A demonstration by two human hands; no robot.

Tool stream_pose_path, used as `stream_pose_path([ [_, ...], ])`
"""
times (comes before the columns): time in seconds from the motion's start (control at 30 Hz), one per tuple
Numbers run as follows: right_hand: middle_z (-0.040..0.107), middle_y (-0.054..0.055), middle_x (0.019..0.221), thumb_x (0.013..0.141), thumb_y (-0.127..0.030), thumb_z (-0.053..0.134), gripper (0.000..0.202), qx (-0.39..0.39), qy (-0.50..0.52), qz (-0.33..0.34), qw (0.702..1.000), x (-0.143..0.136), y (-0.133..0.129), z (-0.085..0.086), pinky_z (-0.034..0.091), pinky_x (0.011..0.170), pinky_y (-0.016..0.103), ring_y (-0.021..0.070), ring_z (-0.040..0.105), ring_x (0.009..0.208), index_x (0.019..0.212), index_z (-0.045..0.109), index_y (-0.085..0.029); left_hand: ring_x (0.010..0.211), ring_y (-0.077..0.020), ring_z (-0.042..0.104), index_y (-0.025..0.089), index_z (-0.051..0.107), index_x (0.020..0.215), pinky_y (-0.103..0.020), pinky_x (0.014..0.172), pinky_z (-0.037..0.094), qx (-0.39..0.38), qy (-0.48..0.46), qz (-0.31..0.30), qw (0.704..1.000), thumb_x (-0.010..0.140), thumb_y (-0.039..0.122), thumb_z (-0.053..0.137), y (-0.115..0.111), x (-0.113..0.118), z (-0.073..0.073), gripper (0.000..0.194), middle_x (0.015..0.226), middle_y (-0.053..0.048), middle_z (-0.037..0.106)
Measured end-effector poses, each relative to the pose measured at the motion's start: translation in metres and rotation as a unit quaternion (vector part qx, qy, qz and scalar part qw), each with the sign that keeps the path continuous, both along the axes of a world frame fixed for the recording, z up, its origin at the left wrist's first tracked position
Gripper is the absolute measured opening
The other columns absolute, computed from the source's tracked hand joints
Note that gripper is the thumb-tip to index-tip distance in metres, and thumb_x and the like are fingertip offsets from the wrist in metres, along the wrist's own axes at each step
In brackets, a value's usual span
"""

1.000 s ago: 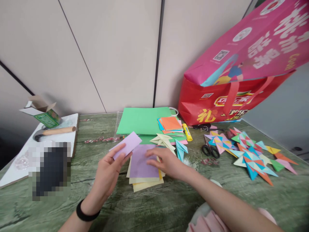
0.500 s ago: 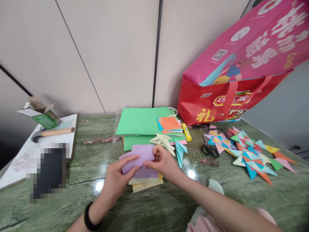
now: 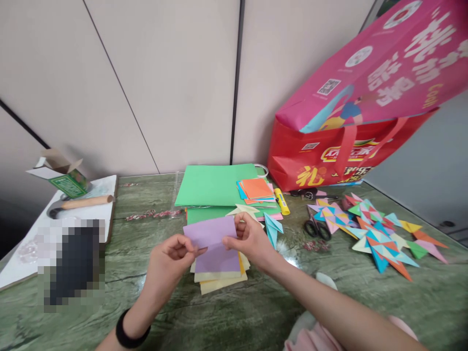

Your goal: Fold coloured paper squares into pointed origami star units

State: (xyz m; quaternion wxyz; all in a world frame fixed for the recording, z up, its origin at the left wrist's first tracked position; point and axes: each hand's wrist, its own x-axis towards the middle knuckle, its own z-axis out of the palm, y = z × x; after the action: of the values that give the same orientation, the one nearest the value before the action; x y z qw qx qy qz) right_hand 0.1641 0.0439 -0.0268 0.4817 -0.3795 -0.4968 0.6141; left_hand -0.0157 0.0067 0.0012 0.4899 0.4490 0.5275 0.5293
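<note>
A purple sheet (image 3: 210, 231) was held in the middle of the scene, above a pile of paper (image 3: 224, 286). Its left edge was pinched by the left hand (image 3: 171, 254), thumb and fingers together; its right edge was clamped between the thumb and fingers of the right hand (image 3: 254, 239). Opposite edges were probably gripped so that the sheet could be kept flat and steered from both sides. Where its lower edge ended could not be told, as purple paper was also laid on top of the pile.

The pile was set on the near side of the tabletop (image 3: 219, 326), presumably for easy reach. Green paper (image 3: 215, 185) was laid beyond it, with orange squares (image 3: 257, 187) stacked on its right part. A glue stick (image 3: 281, 201) and scissors (image 3: 317, 225) were placed to the right, perhaps to be handy, while folded stars (image 3: 382, 243) were gathered farther right, seemingly out of the hands' way.
</note>
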Motion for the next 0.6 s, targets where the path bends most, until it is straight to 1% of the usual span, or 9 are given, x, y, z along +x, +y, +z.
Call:
stream_pose_path([
  [0.1,0.052,-0.008,0.065,0.057,-0.025,0.075,0.044,-0.001,0.0,0.001,1.0,0.001,0.001,0.002,0.049,0.053,0.025,0.0094,0.055,0.053,0.078,0.035,-0.022,0.055,-0.0109,0.062,0.018,0.053,0.054,-0.024,0.067,0.056,-0.004,-0.021,0.0,1.0,0.055,0.011,0.074,0.0,0.0,0.001,0.022,0.049,0.007,0.056],
  [0.17,0.053,-0.008,0.063,0.056,-0.025,0.075,0.045,-0.004,0.001,-0.003,1.0,0.003,0.002,0.006,0.049,0.053,0.025,0.0101,0.056,0.053,0.077,0.036,-0.022,0.058,-0.0107,0.064,0.018,0.052,0.056,-0.022,0.066,0.056,0.003,-0.037,0.007,0.999,0.056,0.011,0.074,0.001,-0.001,0.001,0.023,0.052,0.008,0.059],
  [0.23,0.055,-0.008,0.062,0.055,-0.025,0.076,0.045,-0.006,0.007,-0.015,1.0,0.007,0.006,0.011,0.049,0.052,0.026,0.0106,0.057,0.052,0.075,0.035,-0.023,0.063,-0.0113,0.066,0.018,0.05,0.057,-0.021,0.067,0.056,0.022,-0.05,0.023,0.998,0.058,0.013,0.074,0.003,-0.004,0.001,0.025,0.062,0.005,0.067],
  [0.3,0.058,-0.007,0.064,0.054,-0.024,0.076,0.046,-0.008,0.016,-0.03,0.999,0.01,0.009,0.016,0.049,0.053,0.026,0.0108,0.057,0.052,0.074,0.035,-0.023,0.072,-0.0138,0.068,0.017,0.049,0.059,-0.024,0.071,0.056,0.044,-0.066,0.036,0.996,0.061,0.014,0.074,0.006,-0.006,0.002,0.026,0.076,0.001,0.072],
  [0.37,0.06,-0.006,0.067,0.053,-0.024,0.076,0.045,-0.01,0.024,-0.038,0.999,0.012,0.01,0.018,0.05,0.055,0.027,0.0108,0.058,0.053,0.074,0.036,-0.023,0.08,-0.0166,0.069,0.018,0.052,0.068,-0.027,0.075,0.056,0.058,-0.083,0.043,0.994,0.063,0.016,0.074,0.008,-0.006,0.002,0.023,0.084,-0.001,0.073],
  [0.43,0.061,-0.006,0.068,0.054,-0.024,0.076,0.045,-0.016,0.021,-0.032,0.999,0.01,0.008,0.017,0.05,0.055,0.027,0.0108,0.058,0.053,0.075,0.037,-0.023,0.084,-0.0186,0.068,0.02,0.056,0.087,-0.03,0.075,0.056,0.04,-0.094,0.031,0.994,0.065,0.019,0.073,0.008,-0.005,0.002,0.028,0.088,-0.002,0.074],
  [0.5,0.061,-0.005,0.067,0.054,-0.024,0.076,0.043,-0.02,0.007,-0.006,1.0,0.006,0.005,0.012,0.05,0.055,0.028,0.0113,0.058,0.054,0.076,0.038,-0.022,0.083,-0.0207,0.069,0.019,0.056,0.102,-0.031,0.07,0.058,-0.009,-0.086,-0.004,0.996,0.068,0.023,0.072,0.006,-0.002,0.001,0.038,0.089,-0.004,0.074],
  [0.53,0.061,-0.005,0.067,0.054,-0.024,0.075,0.042,-0.018,-0.003,0.011,1.0,0.004,0.004,0.01,0.049,0.055,0.028,0.0117,0.059,0.054,0.076,0.039,-0.022,0.078,-0.0218,0.07,0.017,0.058,0.103,-0.031,0.066,0.058,-0.037,-0.074,-0.025,0.996,0.068,0.024,0.071,0.005,-0.001,-0.001,0.038,0.087,-0.005,0.075],
  [0.6,0.059,-0.005,0.066,0.055,-0.023,0.075,0.04,-0.002,-0.025,0.032,0.999,0.004,0.006,0.009,0.049,0.055,0.027,0.012,0.059,0.054,0.077,0.042,-0.022,0.073,-0.0228,0.071,0.012,0.066,0.09,-0.029,0.062,0.058,-0.06,-0.047,-0.044,0.996,0.069,0.026,0.07,0.002,0.0,-0.004,0.026,0.078,-0.006,0.075],
])
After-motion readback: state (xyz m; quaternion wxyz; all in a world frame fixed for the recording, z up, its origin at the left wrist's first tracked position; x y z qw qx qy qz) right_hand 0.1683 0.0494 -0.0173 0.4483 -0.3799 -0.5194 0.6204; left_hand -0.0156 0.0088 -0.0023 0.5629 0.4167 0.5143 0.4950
